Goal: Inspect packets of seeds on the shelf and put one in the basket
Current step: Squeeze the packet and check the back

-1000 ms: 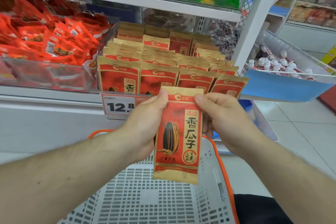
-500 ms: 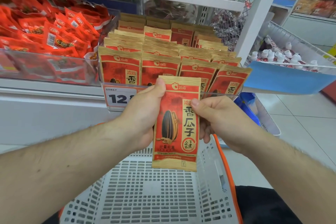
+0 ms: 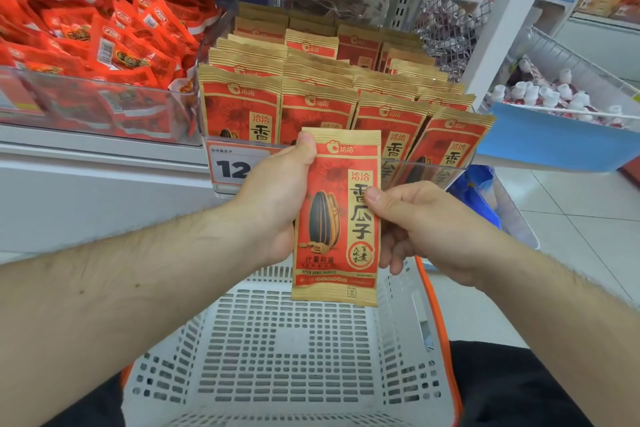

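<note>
A red and gold seed packet (image 3: 334,218) with a black sunflower seed printed on it stands upright in front of me, front side facing me. My left hand (image 3: 277,204) grips its left edge, thumb near the top corner. My right hand (image 3: 412,218) pinches its right edge at mid-height. Directly below the packet sits a white perforated basket (image 3: 277,357) with orange trim, nothing lying inside it. Behind my hands, several matching seed packets (image 3: 318,94) stand in rows in a clear shelf bin.
A clear bin of bright red snack packets (image 3: 104,45) fills the shelf at left. A price tag (image 3: 232,166) hangs below the seed bin. A white shelf post (image 3: 502,28) rises at right, with a wire bin of small white-capped items (image 3: 554,97) beyond it.
The held packet has stayed upright between both hands while my right thumb slid down its right edge from the top corner. The camera view tilted downward, showing more of the basket.
</note>
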Demonstrator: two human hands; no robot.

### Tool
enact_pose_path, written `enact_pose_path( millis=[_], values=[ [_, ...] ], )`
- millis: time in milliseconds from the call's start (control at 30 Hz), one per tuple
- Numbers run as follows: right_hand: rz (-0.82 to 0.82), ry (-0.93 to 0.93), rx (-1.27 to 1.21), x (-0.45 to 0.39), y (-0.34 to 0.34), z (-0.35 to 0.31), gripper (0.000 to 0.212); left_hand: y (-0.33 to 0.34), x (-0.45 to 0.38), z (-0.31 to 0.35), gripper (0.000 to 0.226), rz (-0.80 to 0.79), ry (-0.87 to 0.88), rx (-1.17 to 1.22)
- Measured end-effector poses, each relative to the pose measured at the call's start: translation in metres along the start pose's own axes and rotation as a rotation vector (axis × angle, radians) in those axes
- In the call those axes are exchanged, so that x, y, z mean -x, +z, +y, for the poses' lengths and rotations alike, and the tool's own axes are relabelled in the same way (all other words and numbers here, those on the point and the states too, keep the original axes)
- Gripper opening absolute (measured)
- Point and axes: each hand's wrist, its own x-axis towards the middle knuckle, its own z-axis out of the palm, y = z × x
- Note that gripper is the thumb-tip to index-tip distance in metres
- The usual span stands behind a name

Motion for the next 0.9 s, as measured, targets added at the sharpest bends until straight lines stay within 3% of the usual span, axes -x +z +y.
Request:
enact_pose_path(
  millis=[433, 633, 733, 900],
  values=[
    [-0.172, 0.004, 0.088, 0.007, -0.0048, 0.0031, 0.044, -0.0019, 0.0016, 0.0025, 0.042, 0.062, -0.038, 0.04],
    [-0.208, -0.023, 0.101, 0.0083, -0.0072, 0.003, 0.014, -0.0012, 0.003, 0.0019, 0.042, 0.059, -0.039, 0.051],
    [-0.273, -0.04, 0.143, 0.0103, -0.0075, 0.0042, 0.02, -0.0014, 0.0024, 0.0023, 0.041, 0.064, -0.014, 0.049],
    [-0.246, -0.084, 0.153, 0.0112, -0.006, 0.0024, 0.026, -0.0029, -0.0034, 0.0019, 0.045, 0.069, 0.005, -0.007]
  ],
)
